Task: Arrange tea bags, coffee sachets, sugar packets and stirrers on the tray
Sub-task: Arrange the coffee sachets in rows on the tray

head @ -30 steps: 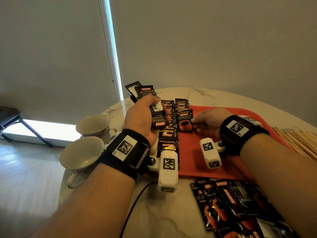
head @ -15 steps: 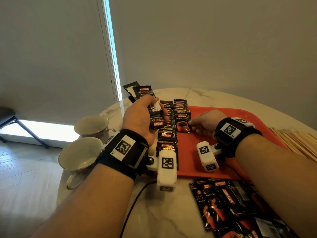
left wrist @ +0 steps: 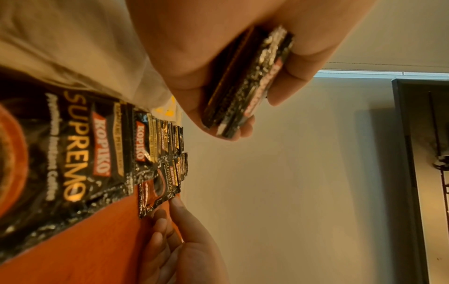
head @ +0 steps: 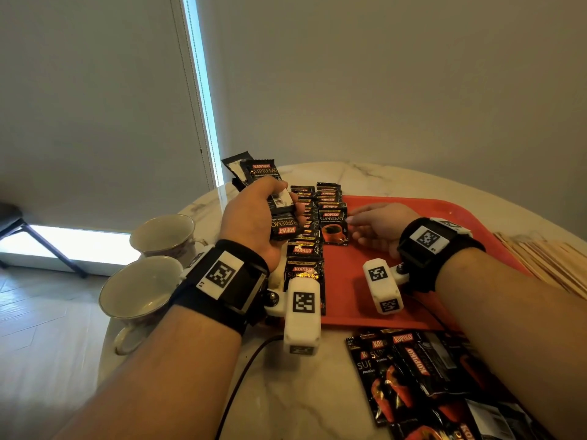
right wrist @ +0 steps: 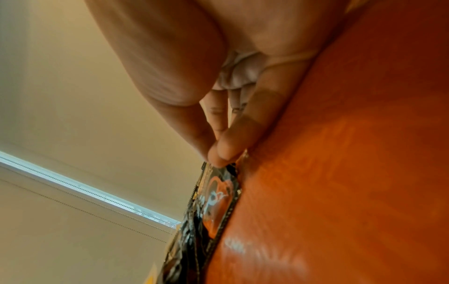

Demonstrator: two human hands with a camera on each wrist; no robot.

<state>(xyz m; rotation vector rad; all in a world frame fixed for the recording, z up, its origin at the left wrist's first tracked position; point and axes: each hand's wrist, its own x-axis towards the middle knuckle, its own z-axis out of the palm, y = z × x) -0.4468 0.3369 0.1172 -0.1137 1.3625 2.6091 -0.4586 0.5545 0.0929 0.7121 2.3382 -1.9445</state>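
1. Head view: the left hand (head: pixel 254 217) grips a stack of Kopiko sachets (head: pixel 279 214) as supply; the right hand (head: pixel 378 227), fingers straight, touches the newest sachet (head: pixel 333 227) on the red tray (head: pixel 413 300).
2. Left wrist view: fingers curl round the stack (left wrist: pixel 245 82), probably to keep it ready.
3. Right wrist view: fingertips (right wrist: pixel 223 153) press the sachet's edge, apparently to align the row.

Sachet fanned in the left hand (head: pixel 254 223): the top coffee sachet (head: pixel 262 173) reads "KOPIKO SUPREMO" with a small line "Premium Instant Coffee".
Lower sachet in the same hand (head: pixel 283 226): "KOPIKO SUPREMO", printed upside down to the viewer.
Front sachet of the right row on the tray (head: pixel 332 225): "KOPIKO SUPREMO" above a picture of a cup.
Near sachet of the left row (head: pixel 305 274): "KOPIKO SUPREMO"; the gold strip above is too small to read.
Left wrist view, nearest sachet (left wrist: pixel 73 146): "KOPIKO SUPREMO".
Loose sachets on the bench at 5 o'clock (head: pixel 409 360): "KOPIKO", partly "SUP" and "Premium".
Wrist bands and camera blocks (head: pixel 222 274): black-and-white square code markers, no words.
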